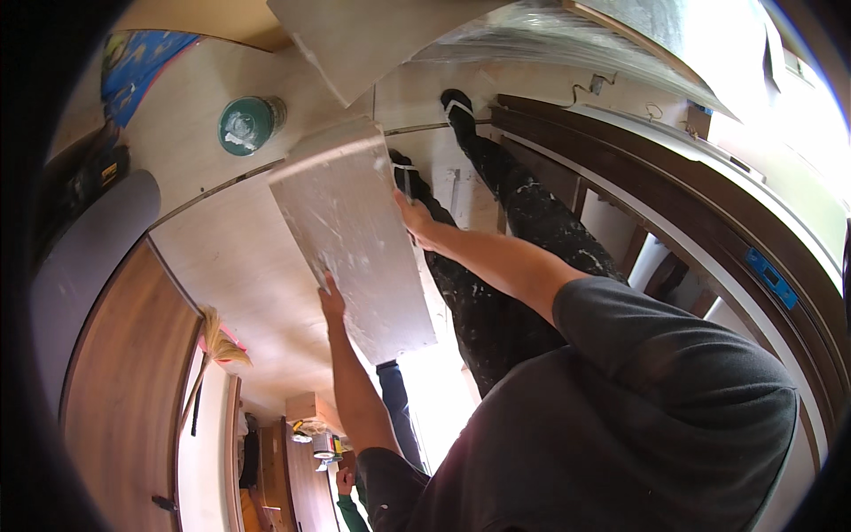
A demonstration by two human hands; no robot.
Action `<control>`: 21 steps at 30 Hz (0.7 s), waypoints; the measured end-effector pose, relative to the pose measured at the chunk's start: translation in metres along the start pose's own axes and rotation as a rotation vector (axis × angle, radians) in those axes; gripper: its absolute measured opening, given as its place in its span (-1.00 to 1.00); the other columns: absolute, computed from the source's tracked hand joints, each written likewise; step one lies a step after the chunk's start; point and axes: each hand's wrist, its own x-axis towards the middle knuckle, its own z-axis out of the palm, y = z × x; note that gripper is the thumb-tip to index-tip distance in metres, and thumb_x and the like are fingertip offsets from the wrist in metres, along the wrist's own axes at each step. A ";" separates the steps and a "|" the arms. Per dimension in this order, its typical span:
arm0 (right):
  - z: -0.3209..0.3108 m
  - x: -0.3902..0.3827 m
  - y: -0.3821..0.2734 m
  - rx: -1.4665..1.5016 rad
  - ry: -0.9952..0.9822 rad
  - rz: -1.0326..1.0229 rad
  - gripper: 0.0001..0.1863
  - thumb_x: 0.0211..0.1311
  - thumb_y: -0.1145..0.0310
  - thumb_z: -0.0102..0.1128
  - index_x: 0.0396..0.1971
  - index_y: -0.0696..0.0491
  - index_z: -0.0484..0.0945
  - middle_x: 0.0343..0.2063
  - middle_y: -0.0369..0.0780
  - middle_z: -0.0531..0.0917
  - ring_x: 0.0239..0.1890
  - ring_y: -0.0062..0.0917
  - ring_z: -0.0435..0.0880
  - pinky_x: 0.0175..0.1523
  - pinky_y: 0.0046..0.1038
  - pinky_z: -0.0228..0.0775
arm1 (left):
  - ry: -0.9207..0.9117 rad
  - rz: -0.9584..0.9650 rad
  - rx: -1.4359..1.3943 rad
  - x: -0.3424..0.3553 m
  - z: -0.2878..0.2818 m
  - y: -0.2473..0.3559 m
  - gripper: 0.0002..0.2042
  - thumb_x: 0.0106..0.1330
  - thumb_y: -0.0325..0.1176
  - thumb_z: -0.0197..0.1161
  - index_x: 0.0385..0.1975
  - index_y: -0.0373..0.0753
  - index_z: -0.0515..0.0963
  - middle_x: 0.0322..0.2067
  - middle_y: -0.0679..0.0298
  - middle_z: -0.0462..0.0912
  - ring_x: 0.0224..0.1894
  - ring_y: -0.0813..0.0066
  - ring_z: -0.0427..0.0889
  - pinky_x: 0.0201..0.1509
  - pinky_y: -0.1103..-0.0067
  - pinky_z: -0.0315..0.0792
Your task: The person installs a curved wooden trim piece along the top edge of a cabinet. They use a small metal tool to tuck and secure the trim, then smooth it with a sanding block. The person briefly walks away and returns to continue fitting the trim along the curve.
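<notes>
Dark grey shirt (638,417) fills the five o'clock foreground. The left hand (331,301) grips the plaster-smeared board (355,239) at its seven o'clock edge; the right hand (412,215) clasps its three o'clock edge. A green tub (246,124) sits at eleven o'clock.

Floor of pale plywood sheets (239,257), joined by a dark seam running across. Standing directly on it: one round green lidded tub (248,124), smeared white on top; a straw-bristled broom head (217,341) resting near the wooden door
</notes>
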 end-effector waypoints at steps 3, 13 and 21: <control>0.000 -0.009 0.043 -0.069 0.060 -0.014 0.02 0.26 -0.45 0.03 0.20 0.33 0.39 -0.05 0.04 0.62 -0.07 -0.30 0.65 -0.07 -0.24 0.49 | -0.074 -0.051 -0.004 -0.019 0.008 -0.048 0.08 0.35 0.50 -0.16 0.32 -0.65 0.20 0.30 -0.42 0.29 0.42 -0.21 0.26 0.51 0.28 0.10; 0.003 -0.038 0.094 -0.195 -0.037 0.120 -0.19 0.30 -0.33 0.14 0.04 0.24 0.42 -0.29 -0.11 0.59 -0.36 -0.50 0.60 -0.33 -0.38 0.43 | -0.227 -0.336 -0.510 -0.063 -0.003 -0.070 -0.06 0.43 0.45 -0.30 0.38 -0.40 0.31 0.27 0.06 0.50 0.33 0.24 0.45 0.44 0.40 0.22; -0.056 -0.022 0.033 -0.084 -0.074 0.120 -0.43 0.33 -0.15 0.25 -0.14 0.13 0.42 -0.49 -0.22 0.59 -0.58 -0.52 0.60 -0.63 -0.46 0.39 | 0.257 0.142 -0.272 -0.029 -0.030 0.017 -0.17 0.47 0.32 -0.08 0.25 -0.51 0.37 0.18 -0.13 0.50 0.24 -0.02 0.47 0.40 0.32 0.25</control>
